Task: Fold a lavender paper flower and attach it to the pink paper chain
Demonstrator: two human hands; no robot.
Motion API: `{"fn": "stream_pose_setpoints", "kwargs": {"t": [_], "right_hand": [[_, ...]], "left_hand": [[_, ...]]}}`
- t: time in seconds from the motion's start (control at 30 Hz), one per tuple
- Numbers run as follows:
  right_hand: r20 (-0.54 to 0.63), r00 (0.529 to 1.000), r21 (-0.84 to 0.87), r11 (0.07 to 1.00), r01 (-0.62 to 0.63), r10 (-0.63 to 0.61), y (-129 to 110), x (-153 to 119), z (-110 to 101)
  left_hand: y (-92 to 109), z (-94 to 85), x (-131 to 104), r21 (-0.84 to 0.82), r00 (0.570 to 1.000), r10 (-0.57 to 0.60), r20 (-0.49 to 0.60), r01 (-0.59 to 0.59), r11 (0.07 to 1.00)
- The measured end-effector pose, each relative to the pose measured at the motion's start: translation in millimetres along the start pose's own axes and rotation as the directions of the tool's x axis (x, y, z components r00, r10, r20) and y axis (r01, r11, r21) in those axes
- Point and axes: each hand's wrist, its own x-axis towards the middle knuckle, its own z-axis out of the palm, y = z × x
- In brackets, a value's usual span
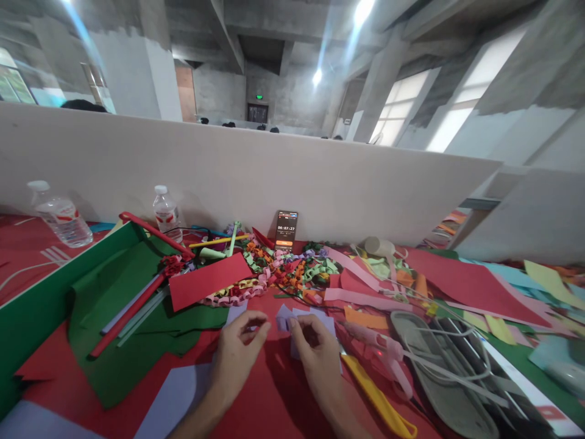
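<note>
Head view: the right hand [315,349] pinches a folded lavender paper strip [283,318] at its fingertips, seemingly to keep the fold; the left hand [238,347] curls empty, fingertips slightly apart; the pink hot-glue gun [377,344] lies rightward of the fingers, probably for reach

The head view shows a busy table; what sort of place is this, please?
Probably a paper-craft workspace in a rough, unfinished-looking hall: a pink glue gun, colourful paper chains and bare concrete beams.

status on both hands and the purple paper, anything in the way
Left hand: nothing visible in grip. Right hand: pinching small purple paper piece. Pink glue gun at right, not between hands.
</note>
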Motion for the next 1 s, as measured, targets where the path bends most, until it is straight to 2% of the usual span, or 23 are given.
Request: {"fn": "stream_pose_setpoints", "kwargs": {"t": [0.07, 0.17, 0.23, 0.33, 0.4, 0.53, 0.77, 1.0], "right_hand": [[0.018, 0.995, -0.080, 0.992, 0.102, -0.101, -0.1, -1.5, -1.3], [0.148, 0.963, -0.112, 0.964, 0.241, -0.224, 0.0, -4.4, -0.9], [0.243, 0.932, -0.106, 0.948, 0.300, -0.268, -1.4, -6.9, 0.3], [0.317, 0.902, -0.088, 0.937, 0.337, -0.294, -5.6, -10.0, 1.7], [0.306, 0.904, -0.065, 0.941, 0.332, -0.298, -7.9, -10.3, 1.7], [0.204, 0.945, -0.073, 0.959, 0.275, -0.256, -5.7, -7.6, 1.1], [0.151, 0.972, -0.100, 0.976, 0.195, -0.179, 3.7, -3.1, 3.3], [0.175, 0.978, -0.035, 0.992, 0.124, -0.116, -3.3, 0.5, 0.0]], "left_hand": [[3.8, 2.2, -2.7, -0.041, 0.996, -0.037, 0.081, 0.041, 0.998], [10.2, 3.8, -4.1, -0.135, 0.977, -0.070, 0.201, 0.098, 0.986], [12.4, 3.1, -3.4, -0.152, 0.969, -0.077, 0.236, 0.115, 0.982], [11.8, 1.0, -2.2, -0.208, 0.960, -0.108, 0.259, 0.165, 0.964], [10.3, 0.4, -1.9, -0.275, 0.952, -0.122, 0.280, 0.201, 0.940], [9.7, 2.4, -1.7, -0.361, 0.942, -0.113, 0.317, 0.230, 0.904], [7.5, 4.4, -2.8, -0.248, 0.922, -0.061, 0.384, 0.166, 0.955], [12.4, 4.1, -3.6, -0.292, 0.923, -0.091, 0.373, 0.211, 0.933]]}}
